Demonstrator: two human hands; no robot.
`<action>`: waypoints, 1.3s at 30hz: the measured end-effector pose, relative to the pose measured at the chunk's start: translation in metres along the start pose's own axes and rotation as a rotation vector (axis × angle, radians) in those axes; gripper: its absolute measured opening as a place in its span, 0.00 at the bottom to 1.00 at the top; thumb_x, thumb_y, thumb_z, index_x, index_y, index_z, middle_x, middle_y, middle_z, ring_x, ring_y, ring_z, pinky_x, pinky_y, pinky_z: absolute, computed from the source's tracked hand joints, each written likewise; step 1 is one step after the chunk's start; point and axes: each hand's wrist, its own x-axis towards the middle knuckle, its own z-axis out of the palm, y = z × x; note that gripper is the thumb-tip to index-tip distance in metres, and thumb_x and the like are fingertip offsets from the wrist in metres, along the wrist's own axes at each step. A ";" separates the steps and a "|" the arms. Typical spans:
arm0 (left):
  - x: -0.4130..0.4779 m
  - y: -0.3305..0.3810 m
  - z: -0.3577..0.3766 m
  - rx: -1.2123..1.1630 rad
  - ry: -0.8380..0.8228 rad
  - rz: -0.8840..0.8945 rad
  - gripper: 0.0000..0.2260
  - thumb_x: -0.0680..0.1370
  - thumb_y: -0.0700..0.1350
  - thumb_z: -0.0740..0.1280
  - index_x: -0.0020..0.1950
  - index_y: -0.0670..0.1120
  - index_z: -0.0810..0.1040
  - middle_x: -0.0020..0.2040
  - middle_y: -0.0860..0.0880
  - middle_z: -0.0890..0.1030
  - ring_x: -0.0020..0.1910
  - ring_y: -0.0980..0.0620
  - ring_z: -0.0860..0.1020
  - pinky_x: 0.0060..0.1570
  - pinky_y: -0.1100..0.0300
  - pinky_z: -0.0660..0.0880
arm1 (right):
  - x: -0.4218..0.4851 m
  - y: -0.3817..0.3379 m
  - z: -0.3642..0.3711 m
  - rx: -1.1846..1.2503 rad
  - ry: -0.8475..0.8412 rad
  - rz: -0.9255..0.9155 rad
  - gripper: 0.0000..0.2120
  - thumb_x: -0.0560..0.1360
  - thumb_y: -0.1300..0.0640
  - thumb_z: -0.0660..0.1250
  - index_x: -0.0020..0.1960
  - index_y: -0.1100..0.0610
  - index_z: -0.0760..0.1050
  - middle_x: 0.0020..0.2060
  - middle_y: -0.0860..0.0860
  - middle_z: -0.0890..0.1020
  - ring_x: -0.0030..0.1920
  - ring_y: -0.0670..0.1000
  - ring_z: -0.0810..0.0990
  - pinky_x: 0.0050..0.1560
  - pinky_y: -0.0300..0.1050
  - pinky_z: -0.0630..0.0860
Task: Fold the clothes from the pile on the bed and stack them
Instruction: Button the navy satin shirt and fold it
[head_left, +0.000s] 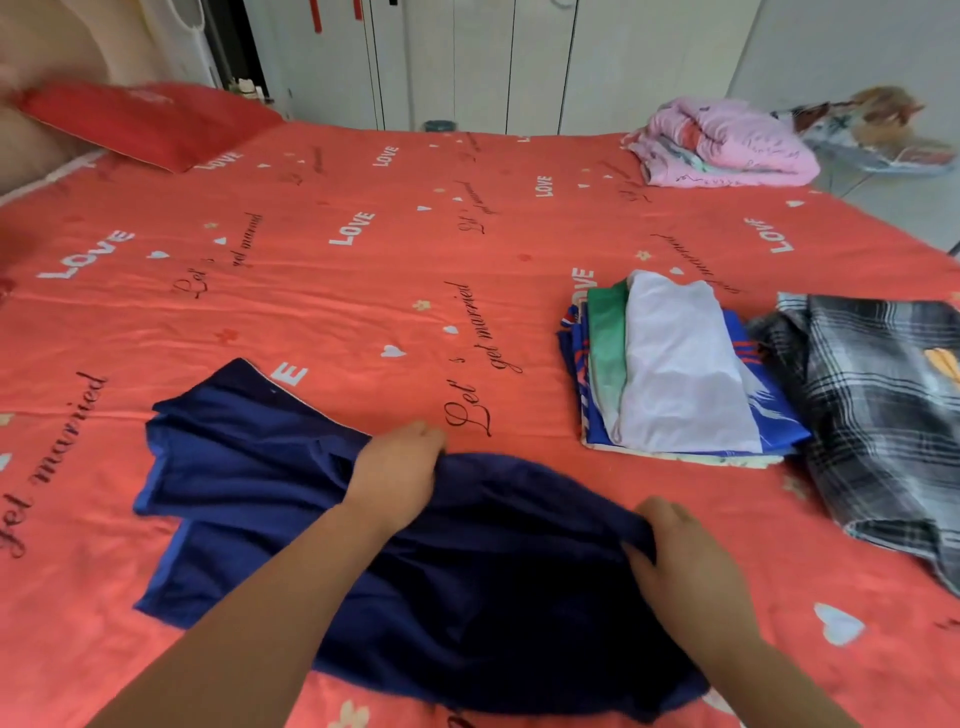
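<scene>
- A red bedspread (363, 291) reads "LOVE" and "Let's get married" among white hearts.
- By its near edge lies a smooth navy garment (467, 597); the left hand (397, 473) and right hand (685, 561) each clutch its bunched far hem, fingers curled.
- Toward the right edge: a folded stack (680, 374), white on top, beside a rumpled plaid garment (872, 405).

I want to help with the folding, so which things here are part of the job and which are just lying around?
Part of the job: navy garment, held by the left hand and right hand; folded stack; unfolded plaid garment beside it.
Just lying about: red pillow; pink bundle at the far corner, probably bedding.
</scene>
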 end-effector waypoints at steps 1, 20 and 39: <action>-0.005 0.000 -0.013 -0.032 0.121 -0.002 0.11 0.68 0.35 0.65 0.50 0.43 0.75 0.48 0.45 0.76 0.47 0.42 0.76 0.39 0.52 0.72 | -0.001 -0.005 -0.007 0.009 0.066 -0.011 0.05 0.74 0.55 0.64 0.46 0.53 0.67 0.45 0.51 0.75 0.45 0.59 0.78 0.37 0.47 0.66; -0.128 -0.034 -0.003 -0.015 -0.418 0.251 0.30 0.75 0.37 0.62 0.74 0.56 0.59 0.73 0.55 0.60 0.70 0.53 0.63 0.65 0.57 0.65 | -0.072 0.003 0.025 -0.184 -0.442 -0.455 0.34 0.71 0.63 0.60 0.73 0.42 0.56 0.70 0.41 0.62 0.68 0.46 0.64 0.65 0.39 0.66; -0.085 -0.031 -0.099 -0.413 -0.125 0.044 0.14 0.70 0.48 0.73 0.33 0.51 0.69 0.31 0.56 0.69 0.33 0.55 0.68 0.35 0.61 0.61 | -0.028 -0.029 -0.074 0.154 -0.057 -0.301 0.15 0.71 0.52 0.70 0.30 0.44 0.68 0.29 0.46 0.73 0.33 0.45 0.71 0.34 0.38 0.62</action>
